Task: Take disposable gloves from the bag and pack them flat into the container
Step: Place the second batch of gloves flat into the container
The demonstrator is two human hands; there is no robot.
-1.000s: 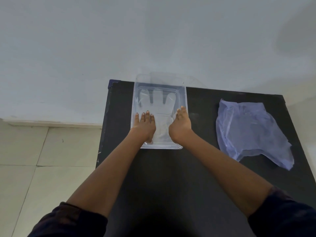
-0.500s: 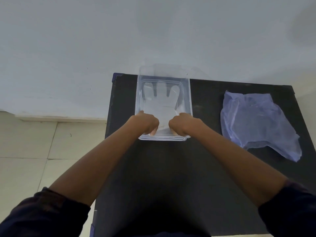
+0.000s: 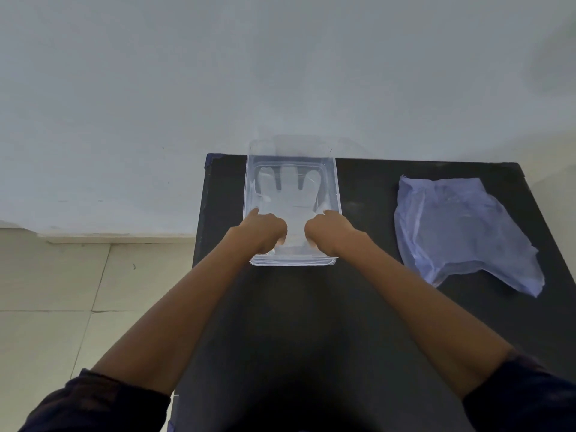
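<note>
A clear plastic container (image 3: 338,188) stands at the back of a black table (image 3: 311,322). A translucent disposable glove (image 3: 290,194) lies flat inside it, fingers pointing away from me. My left hand (image 3: 265,230) and my right hand (image 3: 330,230) rest side by side in the near end of the container, over the glove's cuff. Both have the fingers curled under, fingertips down on the cuff. I cannot see the glove lifted or pinched. A crumpled bluish plastic bag (image 3: 461,229) lies on the table to the right, apart from both hands.
The container's clear lid (image 3: 299,146) stands open against the white wall behind. The table's left edge (image 3: 199,232) drops to a tiled floor (image 3: 78,291). Bare black tabletop lies between the container and the bag.
One second ago both hands lay flat, fingers stretched over the glove. They have since curled into fists and slid back toward the near rim of the container.
</note>
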